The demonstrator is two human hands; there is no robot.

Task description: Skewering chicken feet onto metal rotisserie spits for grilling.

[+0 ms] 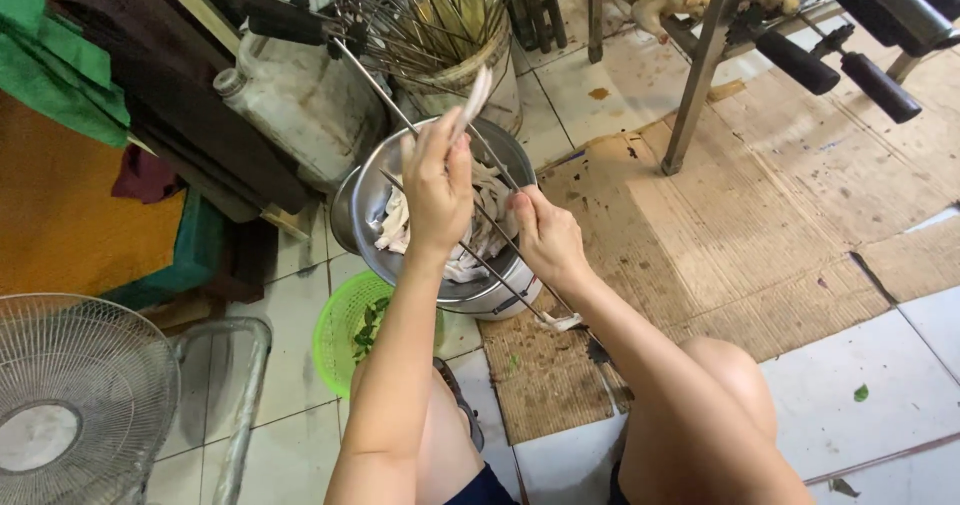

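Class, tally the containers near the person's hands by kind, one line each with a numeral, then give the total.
Metal bowl with pale meat strips, under the left hand and right hand: 1
Green plastic basket: 1
White plastic jug: 1
Bucket holding metal skewers: 1
Total: 4

Single head-worn camera looks steeply down, close over the metal bowl (pixel 375 200).

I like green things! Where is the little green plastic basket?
In the head view, the round green plastic basket sits on the tiled floor at lower left, just below the big metal bowl and beside the person's left arm.
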